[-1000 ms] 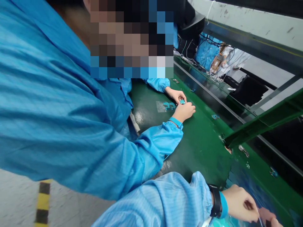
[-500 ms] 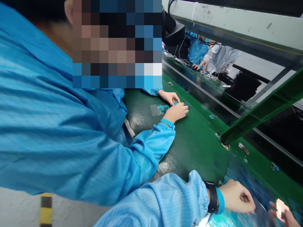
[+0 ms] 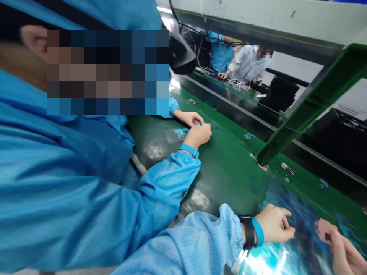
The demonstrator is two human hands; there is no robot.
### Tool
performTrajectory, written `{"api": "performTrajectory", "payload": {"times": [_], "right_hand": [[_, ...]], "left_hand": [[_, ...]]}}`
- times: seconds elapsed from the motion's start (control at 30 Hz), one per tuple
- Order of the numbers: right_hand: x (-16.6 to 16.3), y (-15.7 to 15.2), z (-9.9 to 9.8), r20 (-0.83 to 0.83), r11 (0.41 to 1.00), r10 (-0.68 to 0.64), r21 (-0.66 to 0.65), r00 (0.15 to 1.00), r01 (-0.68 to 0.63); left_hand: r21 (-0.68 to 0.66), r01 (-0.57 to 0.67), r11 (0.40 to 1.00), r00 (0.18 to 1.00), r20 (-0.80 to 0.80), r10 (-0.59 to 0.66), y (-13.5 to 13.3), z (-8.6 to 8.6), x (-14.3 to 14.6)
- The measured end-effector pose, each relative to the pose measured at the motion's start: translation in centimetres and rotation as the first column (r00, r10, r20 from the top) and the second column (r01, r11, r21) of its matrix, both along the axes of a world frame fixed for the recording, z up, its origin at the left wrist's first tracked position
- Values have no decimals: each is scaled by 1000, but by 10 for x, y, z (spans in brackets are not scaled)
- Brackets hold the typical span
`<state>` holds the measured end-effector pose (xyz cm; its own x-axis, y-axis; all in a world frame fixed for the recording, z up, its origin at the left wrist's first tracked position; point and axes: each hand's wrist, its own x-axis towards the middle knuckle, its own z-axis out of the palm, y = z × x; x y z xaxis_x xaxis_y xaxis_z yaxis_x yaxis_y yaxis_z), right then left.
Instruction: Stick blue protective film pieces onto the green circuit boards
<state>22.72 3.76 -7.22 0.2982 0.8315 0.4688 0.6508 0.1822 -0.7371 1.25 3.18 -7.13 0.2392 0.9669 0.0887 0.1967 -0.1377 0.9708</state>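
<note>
- Left hand (image 3: 272,225): reaches in from lower left, back of hand up, over the near part of the blue film (image 3: 304,214). Sleeve (image 3: 183,244) runs along the lower edge of view; watch (image 3: 247,232) and blue band (image 3: 258,231) at wrist.
- Right hand (image 3: 346,254): enters at lower right corner, partly cut off by the frame, fingers pointing up and left toward the other hand.
- Plate (image 3: 327,230): copper-pink, thin, notched outline; above the film, between the two hands but nearer the right.
- Film: glossy, dark blue, on the green bench (image 3: 229,168); strong glare near the lower edge hides detail.
- Post (image 3: 309,103): green, slanted, rises from the bench beyond the hands and covers part of the background.
- Small parts spaced along the far side of the bench: one metallic (image 3: 287,168) right of the post's foot, one blue (image 3: 323,184) farther right, another blue (image 3: 249,136) left of the post.
- Co-worker (image 3: 71,183): blue smock, fills the left side; both hands close together over the bench, beside a clear sheet (image 3: 170,136). Piece there too small to tell.
- Left hand state: fingers half curled, thumb and index apart, nothing seen between them. Contact with film: cannot tell.
- Right hand state: thumb and fingers pinch the plate by its lower right edge.
</note>
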Motion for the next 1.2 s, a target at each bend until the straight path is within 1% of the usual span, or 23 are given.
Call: {"api": "performTrajectory", "payload": {"times": [0.07,0.1,0.17,0.2,0.27,0.33,0.37,0.4,0.47,0.5,0.57,0.63,0.7,0.73,0.77,0.8,0.83,0.87,0.9,0.93,1.03,1.1,1.2], "right_hand": [[-3,-5,11,70,999,28,-34,997,-26],[-5,-7,16,103,998,61,-24,993,-59],[-10,-10,25,192,983,165,50,967,-178],[-13,-10,28,261,961,219,107,940,-254],[-17,-11,32,439,883,289,221,851,-414],[-21,-12,32,622,792,283,278,730,-544],[-23,-14,31,694,760,266,277,670,-588],[-25,-16,30,749,741,255,255,611,-622],[-29,-20,26,816,735,251,190,521,-651],[-32,-22,25,828,741,253,167,501,-650],[-37,-24,24,820,745,273,151,504,-650],[-42,-23,26,774,737,323,155,545,-657],[-44,-20,30,668,733,433,130,605,-668],[-44,-18,32,552,751,503,103,665,-652],[-42,-16,35,394,784,548,65,737,-618],[-41,-14,37,219,820,554,19,803,-571],[-39,-12,40,56,853,522,-34,851,-521],[-36,-10,42,-70,873,473,-93,878,-478],[-34,-9,44,-153,879,432,-149,889,-453],[-32,-8,46,-203,870,415,-197,887,-452],[-29,-6,51,-341,792,418,-317,842,-521],[-29,-7,54,-428,743,409,-356,806,-566],[-30,-9,55,-519,715,377,-363,767,-597]], "left_hand": [[57,-39,998,999,-20,40,-2,3,-3],[87,-60,994,998,-23,62,-3,5,-5],[134,-85,987,996,-7,87,-5,10,-8],[143,-84,986,996,12,83,-6,13,-10],[119,-41,992,997,66,33,-8,17,-11],[51,49,997,990,131,-56,-8,20,-10],[12,100,995,981,165,-101,-8,21,-10],[-24,145,989,971,197,-137,-8,21,-9],[-79,193,978,955,242,-169,-7,21,-9],[-98,196,976,953,252,-166,-7,21,-9],[-122,174,977,958,252,-139,-7,21,-10],[-133,142,981,965,241,-107,-7,22,-13],[-135,111,985,968,237,-76,-6,24,-16],[-135,96,986,969,239,-61,-5,25,-17],[-135,82,987,969,243,-47,-4,25,-19],[-136,70,988,969,246,-35,-3,26,-20],[-138,62,988,968,250,-26,-2,27,-22],[-141,60,988,967,255,-23,-1,28,-23],[-143,64,988,965,262,-24,0,30,-24],[-144,70,987,962,271,-29,0,31,-24],[-138,96,986,953,299,-51,-2,33,-25],[-135,119,984,947,314,-71,-3,32,-25],[-132,159,978,941,320,-110,-5,32,-24]]}}
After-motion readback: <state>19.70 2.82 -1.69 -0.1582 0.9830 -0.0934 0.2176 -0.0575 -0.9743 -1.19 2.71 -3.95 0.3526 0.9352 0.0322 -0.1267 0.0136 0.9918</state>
